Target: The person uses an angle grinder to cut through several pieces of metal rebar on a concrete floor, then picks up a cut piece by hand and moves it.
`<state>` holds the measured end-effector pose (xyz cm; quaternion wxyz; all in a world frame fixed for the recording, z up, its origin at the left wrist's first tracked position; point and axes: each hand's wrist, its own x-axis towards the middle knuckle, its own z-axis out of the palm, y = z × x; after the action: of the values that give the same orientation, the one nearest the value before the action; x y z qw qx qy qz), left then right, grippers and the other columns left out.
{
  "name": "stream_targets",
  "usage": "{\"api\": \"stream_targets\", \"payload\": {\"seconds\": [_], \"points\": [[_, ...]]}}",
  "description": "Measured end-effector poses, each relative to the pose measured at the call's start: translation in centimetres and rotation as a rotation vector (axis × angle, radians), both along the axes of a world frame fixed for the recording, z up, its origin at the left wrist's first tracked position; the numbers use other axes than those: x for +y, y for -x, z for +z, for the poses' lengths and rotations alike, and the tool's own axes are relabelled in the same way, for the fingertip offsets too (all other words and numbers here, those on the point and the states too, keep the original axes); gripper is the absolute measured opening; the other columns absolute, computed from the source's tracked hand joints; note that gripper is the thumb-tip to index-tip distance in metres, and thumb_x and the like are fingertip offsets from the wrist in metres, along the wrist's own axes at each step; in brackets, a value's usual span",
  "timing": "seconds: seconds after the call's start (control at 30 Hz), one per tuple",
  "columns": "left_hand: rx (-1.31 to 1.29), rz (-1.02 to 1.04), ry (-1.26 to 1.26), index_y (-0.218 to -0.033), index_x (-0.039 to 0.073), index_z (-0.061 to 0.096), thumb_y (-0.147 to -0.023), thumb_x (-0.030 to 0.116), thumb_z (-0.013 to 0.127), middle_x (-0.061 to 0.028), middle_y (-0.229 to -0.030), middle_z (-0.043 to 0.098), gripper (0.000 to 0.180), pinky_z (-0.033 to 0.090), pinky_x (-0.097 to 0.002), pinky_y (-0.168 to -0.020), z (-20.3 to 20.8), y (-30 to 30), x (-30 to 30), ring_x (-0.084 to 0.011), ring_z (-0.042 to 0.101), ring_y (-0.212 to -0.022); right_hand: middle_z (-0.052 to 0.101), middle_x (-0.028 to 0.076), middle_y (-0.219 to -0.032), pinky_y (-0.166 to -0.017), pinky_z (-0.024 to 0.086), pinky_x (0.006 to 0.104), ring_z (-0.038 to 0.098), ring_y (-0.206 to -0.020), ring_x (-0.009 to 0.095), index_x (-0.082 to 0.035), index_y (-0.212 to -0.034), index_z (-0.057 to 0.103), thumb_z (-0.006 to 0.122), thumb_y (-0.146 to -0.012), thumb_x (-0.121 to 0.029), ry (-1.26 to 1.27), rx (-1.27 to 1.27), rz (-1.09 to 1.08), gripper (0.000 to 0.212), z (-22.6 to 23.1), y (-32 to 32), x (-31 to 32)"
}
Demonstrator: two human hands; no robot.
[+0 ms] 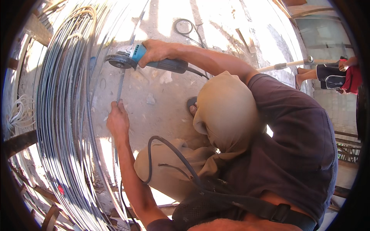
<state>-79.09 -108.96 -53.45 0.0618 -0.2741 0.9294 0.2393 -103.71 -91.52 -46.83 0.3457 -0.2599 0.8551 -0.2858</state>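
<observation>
My right hand (pixel 154 52) is closed round a teal and black angle grinder (pixel 171 65), its black cord trailing back past my forearm. The grinder's disc and guard (pixel 120 60) lie across a thin steel rod (pixel 120 86); whether the disc touches the metal I cannot tell. Closer to me, my left hand (pixel 117 122) grips that same rod low over the concrete floor, with the fingertips on it. Beyond the grinder, the rod runs on into bright light. My bent knee (pixel 227 111) in tan trousers is beside my right arm.
A long bundle of steel rods (pixel 61 107) lies at the left. Black cable (pixel 185 29) loops on the far floor. Pale coiled wire (pixel 21 113) sits at the left edge. Another person (pixel 331 77) stands at the far right, near a pole (pixel 283 65). A stone chip (pixel 150 99) lies nearby.
</observation>
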Motion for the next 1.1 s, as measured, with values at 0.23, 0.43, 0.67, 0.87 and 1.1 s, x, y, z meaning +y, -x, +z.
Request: {"api": "stream_targets", "payload": {"seconds": [0.23, 0.43, 0.67, 0.87, 1.1], "points": [[-0.017, 0.005, -0.048, -0.103, 0.003, 0.057, -0.108, 0.042, 0.040, -0.0308, -0.086, 0.069, 0.043, 0.049, -0.0591, -0.077, -0.2, 0.1, 0.2, -0.0520, 0.066, -0.087, 0.069, 0.025, -0.107, -0.085, 0.054, 0.0416, 0.068, -0.098, 0.036, 0.009, -0.118, 0.063, 0.081, -0.060, -0.039, -0.090, 0.008, -0.017, 0.077, -0.9, -0.3, -0.5], [-0.021, 0.013, -0.090, -0.103, 0.002, 0.059, -0.107, 0.041, 0.042, -0.0309, -0.087, 0.069, 0.043, 0.050, -0.0587, -0.077, -0.6, 0.1, -0.3, -0.0523, 0.066, -0.087, 0.069, 0.026, -0.108, -0.087, 0.054, 0.0422, 0.068, -0.100, 0.037, 0.009, -0.119, 0.063, 0.079, -0.059, -0.042, -0.125, 0.025, 0.046, 0.080, -1.3, 0.1, -0.2], [-0.007, 0.009, -0.087, -0.105, 0.003, 0.060, -0.107, 0.041, 0.042, -0.0298, -0.085, 0.069, 0.042, 0.050, -0.0579, -0.076, 0.1, 0.2, -0.1, -0.0513, 0.066, -0.086, 0.069, 0.028, -0.108, -0.086, 0.054, 0.0427, 0.068, -0.098, 0.038, 0.010, -0.118, 0.062, 0.078, -0.059, -0.044, -0.142, 0.045, 0.083, 0.082, -2.0, 0.1, -0.3], [-0.023, 0.037, -0.112, -0.105, 0.004, 0.060, -0.107, 0.040, 0.043, -0.0293, -0.085, 0.070, 0.040, 0.050, -0.0571, -0.077, 0.0, 0.4, -0.2, -0.0509, 0.066, -0.086, 0.069, 0.028, -0.105, -0.081, 0.055, 0.0432, 0.068, -0.094, 0.039, 0.011, -0.118, 0.062, 0.078, -0.059, -0.045, -0.110, 0.058, 0.110, 0.083, -2.8, 0.7, -0.2], [-0.015, 0.038, -0.106, -0.105, 0.003, 0.059, -0.107, 0.041, 0.043, -0.0303, -0.086, 0.069, 0.041, 0.050, -0.0570, -0.078, 0.3, -0.1, -0.3, -0.0517, 0.066, -0.087, 0.069, 0.028, -0.103, -0.080, 0.054, 0.0435, 0.068, -0.095, 0.038, 0.010, -0.115, 0.063, 0.079, -0.059, -0.046, -0.130, 0.068, 0.119, 0.081, -2.6, 0.3, -1.1]]}}
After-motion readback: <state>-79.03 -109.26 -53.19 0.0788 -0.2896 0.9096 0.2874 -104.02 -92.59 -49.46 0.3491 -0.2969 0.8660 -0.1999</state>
